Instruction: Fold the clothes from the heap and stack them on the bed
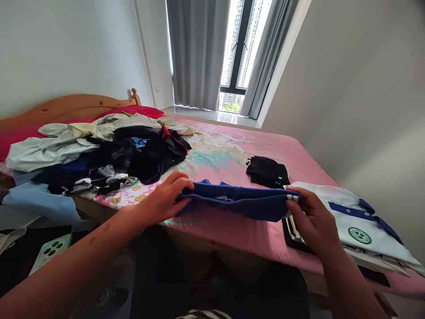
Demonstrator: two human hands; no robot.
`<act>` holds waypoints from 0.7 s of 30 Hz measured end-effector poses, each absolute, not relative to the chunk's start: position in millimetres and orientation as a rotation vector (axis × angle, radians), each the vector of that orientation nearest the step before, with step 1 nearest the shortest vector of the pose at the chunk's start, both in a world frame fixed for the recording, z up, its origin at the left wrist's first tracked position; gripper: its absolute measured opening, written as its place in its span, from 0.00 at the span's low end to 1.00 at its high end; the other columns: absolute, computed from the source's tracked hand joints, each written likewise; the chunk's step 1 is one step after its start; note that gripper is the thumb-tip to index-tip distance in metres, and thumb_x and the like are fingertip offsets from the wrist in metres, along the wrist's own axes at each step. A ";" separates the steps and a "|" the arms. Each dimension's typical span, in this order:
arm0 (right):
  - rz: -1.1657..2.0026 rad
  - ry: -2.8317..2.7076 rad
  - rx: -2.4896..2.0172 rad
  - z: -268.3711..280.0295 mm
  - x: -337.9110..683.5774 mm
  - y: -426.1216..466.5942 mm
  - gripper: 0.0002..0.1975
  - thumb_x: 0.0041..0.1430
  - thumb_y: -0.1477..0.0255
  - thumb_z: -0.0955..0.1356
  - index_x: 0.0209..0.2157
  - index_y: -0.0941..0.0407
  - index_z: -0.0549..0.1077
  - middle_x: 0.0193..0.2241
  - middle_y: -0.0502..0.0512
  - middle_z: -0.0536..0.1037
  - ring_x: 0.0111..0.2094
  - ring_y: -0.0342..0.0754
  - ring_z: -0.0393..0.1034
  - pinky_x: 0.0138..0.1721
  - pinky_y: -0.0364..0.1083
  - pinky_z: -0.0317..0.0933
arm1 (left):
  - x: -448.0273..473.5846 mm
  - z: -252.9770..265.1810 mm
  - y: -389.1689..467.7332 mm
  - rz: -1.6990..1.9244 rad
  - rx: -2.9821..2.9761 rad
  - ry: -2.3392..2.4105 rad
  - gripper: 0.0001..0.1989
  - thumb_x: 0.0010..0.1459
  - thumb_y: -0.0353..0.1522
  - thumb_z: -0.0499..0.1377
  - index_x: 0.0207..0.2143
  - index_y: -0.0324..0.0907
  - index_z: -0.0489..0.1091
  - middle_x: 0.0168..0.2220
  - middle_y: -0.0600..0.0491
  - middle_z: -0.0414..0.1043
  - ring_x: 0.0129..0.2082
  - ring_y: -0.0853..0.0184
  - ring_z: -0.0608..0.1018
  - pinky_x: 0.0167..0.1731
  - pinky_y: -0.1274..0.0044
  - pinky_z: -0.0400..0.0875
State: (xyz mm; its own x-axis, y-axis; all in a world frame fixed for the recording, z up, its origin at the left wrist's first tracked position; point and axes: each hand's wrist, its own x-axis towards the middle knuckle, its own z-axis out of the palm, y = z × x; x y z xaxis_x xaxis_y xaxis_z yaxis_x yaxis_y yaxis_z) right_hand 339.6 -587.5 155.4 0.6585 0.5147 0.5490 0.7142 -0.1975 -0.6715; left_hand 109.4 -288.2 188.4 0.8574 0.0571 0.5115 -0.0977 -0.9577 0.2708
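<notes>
Stretched sideways over the near edge of the bed is a pair of blue shorts [239, 204], its waistband facing up with a pale drawstring at the middle. My left hand [171, 195] pinches the left end of the waistband between thumb and fingers. At the other end, beside a small white label, my right hand [312, 217] grips the band. The lower part of the shorts is foreshortened, so their length is hard to judge. Just past them lies a folded black garment [268, 172]. Close to my right hand is a folded white polo shirt [341, 204] with blue trim and a round green badge.
A heap of crumpled clothes [142, 155] covers the left side of the bed, with a light blue garment [43, 201] hanging over the edge. The pink bedsheet [275, 141] shows beyond. A pale green phone [51, 250] lies at lower left. Grey curtains [199, 53] flank the window.
</notes>
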 end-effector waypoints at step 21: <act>-0.478 -0.822 -1.454 270.6 315.6 -590.0 0.16 0.55 0.68 0.70 0.46 0.52 0.73 0.34 0.53 0.76 0.31 0.43 0.70 0.32 0.43 0.66 | 94.8 306.2 -300.5 0.897 2.176 0.425 0.27 0.44 0.48 0.64 0.42 0.39 0.70 0.27 0.55 0.71 0.28 0.65 0.74 0.27 0.71 0.73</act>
